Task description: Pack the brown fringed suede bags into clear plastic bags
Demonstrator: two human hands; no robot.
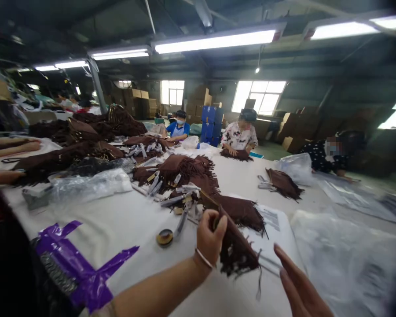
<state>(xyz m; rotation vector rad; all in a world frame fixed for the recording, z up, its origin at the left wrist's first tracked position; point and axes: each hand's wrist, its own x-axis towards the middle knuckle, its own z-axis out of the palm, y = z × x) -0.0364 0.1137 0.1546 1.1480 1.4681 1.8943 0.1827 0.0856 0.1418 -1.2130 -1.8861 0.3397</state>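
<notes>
My left hand (pixel 210 235), with a white band at the wrist, grips the top edge of a brown fringed bag (pixel 235 248). The bag hangs tilted over the white table, its fringe pointing down. To the right of it, my right hand (pixel 300 286) is open, fingers stretched and apart from the bag. Just behind lies another brown fringed bag (pixel 242 211) on the table. A heap of similar bags (pixel 188 171), with wrapped straps and paper tags, spreads beyond my left hand. A roll of tape (pixel 165 237) rests left of my wrist.
Clear plastic bags (pixel 353 259) cover the table's right side. More clear plastic (pixel 92 187) lies at left, near a purple plastic package (pixel 79 268). A larger brown pile (pixel 86 127) stands behind. Several co-workers sit around the table, and another person's hands (pixel 13 147) reach in from the left.
</notes>
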